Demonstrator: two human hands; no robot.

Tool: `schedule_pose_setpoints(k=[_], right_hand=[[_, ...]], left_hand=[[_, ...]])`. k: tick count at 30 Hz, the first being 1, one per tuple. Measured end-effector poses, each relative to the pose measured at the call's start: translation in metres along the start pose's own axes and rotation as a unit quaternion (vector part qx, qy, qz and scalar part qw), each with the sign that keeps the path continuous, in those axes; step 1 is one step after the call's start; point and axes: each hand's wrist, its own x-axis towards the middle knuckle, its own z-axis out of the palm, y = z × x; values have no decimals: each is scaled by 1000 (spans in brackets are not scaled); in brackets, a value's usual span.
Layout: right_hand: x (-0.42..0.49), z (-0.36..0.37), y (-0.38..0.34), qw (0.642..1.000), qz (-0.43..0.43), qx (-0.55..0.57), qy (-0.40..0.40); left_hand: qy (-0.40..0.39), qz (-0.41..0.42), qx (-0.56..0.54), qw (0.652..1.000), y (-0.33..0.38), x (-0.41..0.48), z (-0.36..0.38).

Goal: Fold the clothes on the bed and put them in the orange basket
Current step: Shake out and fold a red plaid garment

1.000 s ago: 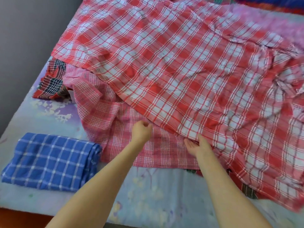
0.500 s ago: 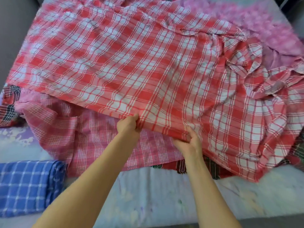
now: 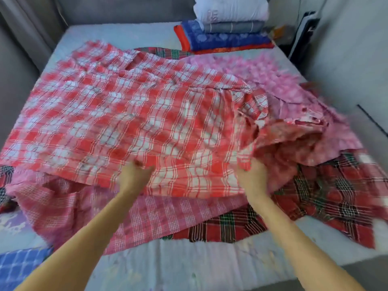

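Observation:
A large red-and-white checked cloth [image 3: 117, 120] lies spread over most of the bed. My left hand [image 3: 134, 178] grips its near edge, fingers curled into the fabric. My right hand [image 3: 253, 177] grips the same edge further right, where the cloth bunches up. Under it lie a pink fine-checked cloth [image 3: 69, 208] at the near left, a dark red-and-green tartan cloth [image 3: 327, 198] at the right, and a pink fluffy cloth [image 3: 279, 78] at the back right. A folded blue checked cloth [image 3: 19, 267] sits at the near left corner. The orange basket is out of view.
A stack of folded blankets and towels [image 3: 226, 28] stands at the far end of the bed [image 3: 189, 263]. Grey walls close in on the left and back. A dark object [image 3: 304, 34] leans by the wall at the back right.
Both hands went from reaching under the red checked cloth's edge to gripping it. My right hand moved right and the edge there is now bunched. The camera tilted up, showing the far end of the bed.

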Motion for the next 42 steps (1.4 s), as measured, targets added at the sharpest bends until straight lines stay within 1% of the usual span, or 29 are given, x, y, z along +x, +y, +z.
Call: schedule_pose_setpoints(k=[1,2,4,5,6,8,10,11,13,15,16,18,21,22,23,25,27,29,30,31,33,34,35,36,37,39,40,41,42], right_hand=[[-20,3,-16,992,-58,-72,-89],[-37,-3,-30,969,-109,-138,-171],[-64,-16,-47,937,-192,-188,-223],[-67,-20,-43,932,-207,-186,-231],[-69,-28,-42,923,-217,-189,-255],[-60,-46,-36,919,-162,-98,-346],[-46,-67,-28,905,-67,68,-414],[-37,-75,-24,903,-8,123,-410],[-15,-84,-10,912,100,179,-356],[4,-84,-2,911,176,224,-299],[12,-81,-1,906,198,249,-280],[23,-73,-13,893,212,286,-276],[33,-61,-51,881,209,297,-303],[38,-54,-62,885,204,282,-310],[38,-51,-71,899,183,243,-316],[39,-42,-76,942,127,53,-306],[41,-36,-69,956,84,-81,-269],[49,-34,-51,960,63,-155,-226],[52,-36,-43,959,60,-181,-210],[57,-34,-28,956,71,-186,-215],[68,-24,-5,961,106,-126,-223],[64,-26,-5,965,99,-96,-225],[56,-29,-9,972,70,-66,-216],[44,-37,-18,977,29,-53,-207],[30,-46,-32,979,-4,-33,-201],[4,-65,-55,976,-88,-19,-200],[-10,-77,-65,970,-136,-32,-199],[-22,-85,-72,960,-191,-44,-198],[-33,-94,-77,950,-238,-53,-195]], left_hand=[[-65,45,-39,996,23,-18,7],[-144,73,-80,984,51,-36,14],[-255,79,-110,957,94,-64,30],[-287,98,-66,951,109,-73,39],[-296,141,6,945,122,-81,49],[-271,192,116,936,136,-90,68],[-281,178,99,938,142,-92,79],[-289,159,62,942,144,-91,79],[-304,132,-3,943,152,-91,68],[-340,146,-23,929,162,-94,54],[-357,164,-7,920,167,-96,47],[-392,215,60,892,173,-98,34],[-460,291,181,819,181,-112,18],[-471,302,207,803,183,-117,13],[-482,305,220,792,185,-119,8],[-516,294,216,775,187,-122,-7],[-565,267,202,755,184,-117,-29],[-602,239,196,736,177,-112,-47],[-613,228,196,731,173,-110,-57],[-624,216,200,724,167,-107,-63],[-640,196,219,710,157,-104,-72],[-641,182,229,710,153,-101,-73],[-631,169,236,720,148,-97,-73],[-605,158,233,745,146,-93,-71],[-561,157,222,782,144,-89,-67],[-452,149,163,865,141,-80,-50],[-414,114,117,896,140,-74,-40],[-399,61,65,913,141,-72,-30],[-406,3,19,914,139,-70,-18]])
